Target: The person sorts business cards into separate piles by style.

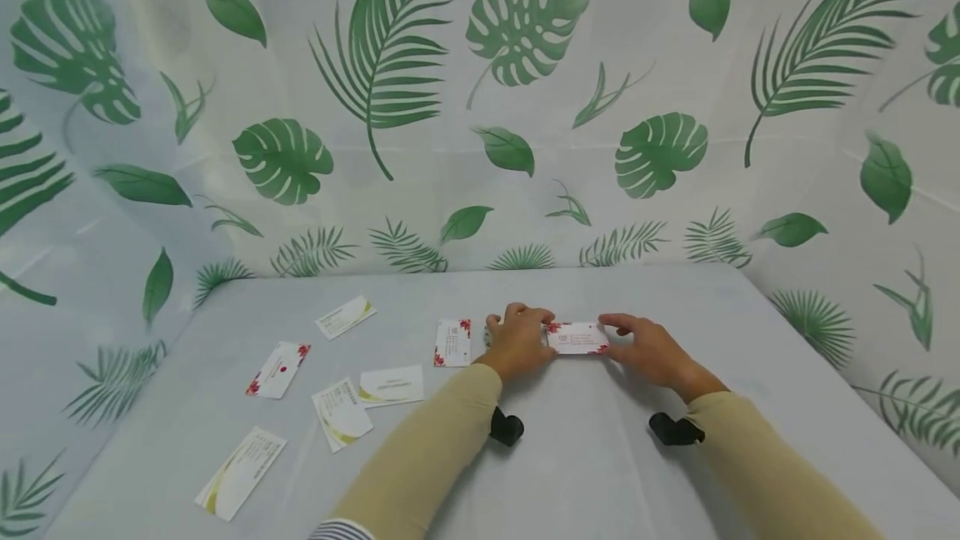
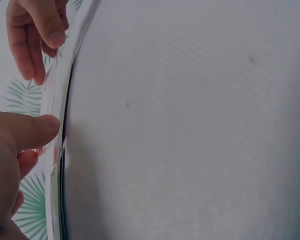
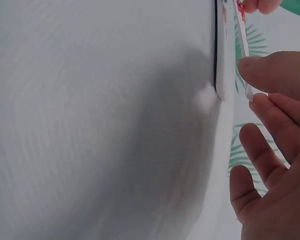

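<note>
A white business card with red floral corners is held lengthwise between both hands. My left hand grips its left end with thumb and fingers. The right hand pinches the right end; in the right wrist view its thumb lies against the card's edge, the other fingers loosely bent. Below the held card, the edge of a flat stack or card shows on the table. Just left of the left hand, another red-cornered card lies upright, and a green-patterned item is partly hidden behind that hand.
On the table's left part lie a red-cornered card and several white cards with yellow-green curves, including one at the back and one near the front. A leaf-patterned cloth hangs behind the pale tabletop.
</note>
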The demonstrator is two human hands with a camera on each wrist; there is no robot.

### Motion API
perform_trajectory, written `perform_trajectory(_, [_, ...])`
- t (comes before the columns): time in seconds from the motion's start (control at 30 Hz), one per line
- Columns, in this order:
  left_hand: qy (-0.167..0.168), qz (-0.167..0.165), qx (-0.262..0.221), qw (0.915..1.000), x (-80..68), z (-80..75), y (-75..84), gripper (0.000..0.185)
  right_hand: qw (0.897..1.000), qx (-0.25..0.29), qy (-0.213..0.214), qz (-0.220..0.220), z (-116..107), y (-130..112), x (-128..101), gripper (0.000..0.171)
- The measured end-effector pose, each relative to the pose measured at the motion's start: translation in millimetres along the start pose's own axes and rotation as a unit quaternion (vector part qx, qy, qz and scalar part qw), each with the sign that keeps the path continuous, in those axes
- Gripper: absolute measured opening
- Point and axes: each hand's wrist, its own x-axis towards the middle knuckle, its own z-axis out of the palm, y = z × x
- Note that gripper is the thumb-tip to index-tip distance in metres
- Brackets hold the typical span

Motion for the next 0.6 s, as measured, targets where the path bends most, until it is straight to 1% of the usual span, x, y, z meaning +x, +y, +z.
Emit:
perform_trajectory(0.13, [-0.001, -0.01, 0.001, 0.9999, 0.0, 3.6, -0.3, 0.048, 1.0, 0.01, -0.014, 0.02, 4.5, 4.2, 4.2, 0.055])
perform_trajectory(0.3, [-0.008, -0.011, 0.0, 0.9999, -1.0, 3.0, 0.0, 0.049, 0.999, 0.017, -0.024, 0.043, 7.6, 4.7, 6.9, 0.056])
perform_trajectory(0.43, [-0.016, -0.014, 0.006, 0.9997, -1.0, 0.6, 1.9, 0.051, 0.998, 0.022, -0.027, 0.043, 8.2, 4.3, 7.8, 0.056])
perform_trajectory(0.6, [-0.028, -0.019, 0.018, 0.9993, -1.0, -2.0, 2.5, 0.053, 0.999, 0.016, -0.032, 0.035, 9.5, 5.2, 10.2, 0.058])
